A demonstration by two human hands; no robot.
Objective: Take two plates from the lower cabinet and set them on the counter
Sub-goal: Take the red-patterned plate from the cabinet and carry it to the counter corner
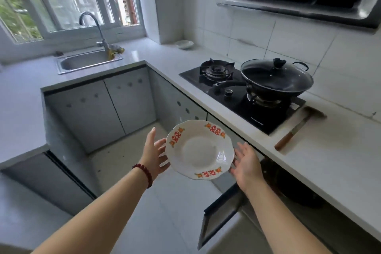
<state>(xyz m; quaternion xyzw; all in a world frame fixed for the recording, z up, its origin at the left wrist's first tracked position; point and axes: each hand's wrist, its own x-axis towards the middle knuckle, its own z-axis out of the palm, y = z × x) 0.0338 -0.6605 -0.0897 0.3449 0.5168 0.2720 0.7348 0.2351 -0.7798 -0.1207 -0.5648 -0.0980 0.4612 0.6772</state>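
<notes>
Plate (pixel 199 150): white, scalloped rim, red-and-orange motifs. Held in the air in front of the hob (pixel 237 106), off the desk (pixel 329 161) edge and above the floor, tilted slightly toward the camera.

Left grip (pixel 153 151): released, fingers straight, touching the plate's left rim. Lower fingers pass under the plate and are hidden. Red bead bracelet (pixel 144 173) at the wrist.

Right grip (pixel 246 167): released, palm up, fingers straight against the plate's right rim. Fingertips are hidden beneath it.

The plate's underside is out of sight, so I cannot tell whether a second plate lies under it.

Cabinet door (pixel 218 218): swung open, below the hob and nearer the camera. The opening (pixel 288 187) behind it is dark and its contents cannot be made out.

Lidded wok (pixel 276 78) on the hob's right burner.

Knife (pixel 296 130) on the desk just right of the hob, wooden handle toward the camera, blade end blurred.

Small white dish (pixel 185 44) behind the hob, in the corner.

Sink (pixel 82 63) well left of the hob, past the desk corner.
</notes>
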